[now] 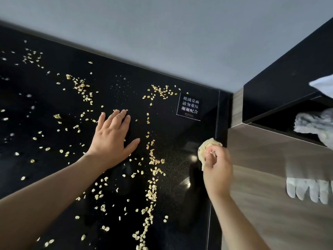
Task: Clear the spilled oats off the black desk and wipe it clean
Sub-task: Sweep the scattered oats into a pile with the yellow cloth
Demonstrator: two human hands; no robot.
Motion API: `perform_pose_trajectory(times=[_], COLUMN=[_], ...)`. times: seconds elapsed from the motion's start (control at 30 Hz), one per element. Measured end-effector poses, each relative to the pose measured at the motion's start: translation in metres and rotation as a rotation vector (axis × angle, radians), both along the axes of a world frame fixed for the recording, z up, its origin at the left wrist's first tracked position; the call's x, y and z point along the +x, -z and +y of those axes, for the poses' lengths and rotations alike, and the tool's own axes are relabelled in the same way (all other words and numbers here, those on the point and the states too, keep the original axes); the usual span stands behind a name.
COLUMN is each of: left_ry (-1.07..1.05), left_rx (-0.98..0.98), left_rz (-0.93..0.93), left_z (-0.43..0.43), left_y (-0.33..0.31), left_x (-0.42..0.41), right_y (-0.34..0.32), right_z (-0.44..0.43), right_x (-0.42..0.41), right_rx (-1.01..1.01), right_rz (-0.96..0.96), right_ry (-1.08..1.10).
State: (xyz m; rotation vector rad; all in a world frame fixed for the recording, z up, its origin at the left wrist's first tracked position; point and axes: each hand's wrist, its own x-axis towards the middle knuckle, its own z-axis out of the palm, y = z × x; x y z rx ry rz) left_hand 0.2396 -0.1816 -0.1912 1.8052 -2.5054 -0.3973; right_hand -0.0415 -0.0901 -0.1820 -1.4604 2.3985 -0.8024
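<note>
Black desk (45, 105) under oats (152, 193), left hand (112, 139) flat, right hand (217, 166) tight around half-hidden pale wad (205, 147).

Table (54, 101): black, high gloss, glass-smooth, with faint reflections. A fine gold speckle shows in the sheen toward its right edge.
Oats (153, 193): pale, dry, flat flakes, matt.
Label (190, 107): black, slick-looking film with white print.
Wall (162, 33): grey, matt, smooth.
Side panel (270, 195): grey-brown, fine straight grain, satin sheen. Wood or brushed metal, cannot tell.
Fluffy cloth (313, 123) in the recess: whitish, shaggy pile.
Glove (310, 190) against the panel: white fabric, matt.
Wad (207, 147) in the right hand (218, 170): pale yellow, crumpled, rough. Material unclear.
</note>
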Motion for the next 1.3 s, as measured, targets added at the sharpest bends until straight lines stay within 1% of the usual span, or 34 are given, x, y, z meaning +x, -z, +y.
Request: perform_pose_trajectory(times=[0.1,0.17,0.27,0.43,0.63,0.8,0.93,1.03,1.17,1.23,1.3], left_ry=[-0.018,-0.019,-0.021,-0.022,-0.010,-0.014,-0.016,-0.020,-0.023,-0.026,-0.029], left_rx=[-0.012,-0.019,-0.024,-0.023,-0.018,-0.042,-0.058,-0.079,-0.089,-0.086,-0.087], left_rz=[-0.001,0.003,-0.004,0.007,0.018,0.033,0.053,0.071,0.083,0.085,0.094], left_z=[0.003,0.002,0.003,0.009,0.016,0.011,0.005,0.002,-0.006,-0.007,-0.008], left_y=[-0.005,-0.009,-0.010,-0.009,-0.009,-0.011,-0.010,-0.008,-0.005,-0.003,-0.001], left_x=[-0.002,-0.005,-0.006,-0.011,-0.017,-0.015,-0.013,-0.012,-0.012,-0.013,-0.015], right_y=[-0.003,-0.004,0.000,0.003,0.002,0.000,0.002,0.001,-0.003,-0.004,-0.006], right_z=[0.037,0.039,0.006,-0.059,-0.106,-0.146,-0.177,-0.196,-0.205,-0.199,-0.190], right_x=[0.014,0.012,0.001,-0.024,-0.047,-0.039,-0.024,-0.008,0.033,0.050,0.060], right_rx=[0.007,-0.030,-0.072,-0.043,-0.025,-0.095,-0.093,-0.069,-0.090,-0.091,-0.025], right_rz=[-0.007,-0.006,0.031,0.019,-0.001,-0.023,-0.069,-0.082,-0.111,-0.164,-0.245], right_ry=[-0.005,0.013,0.046,0.053,0.075,0.007,0.003,-0.069,-0.254,-0.359,-0.511])
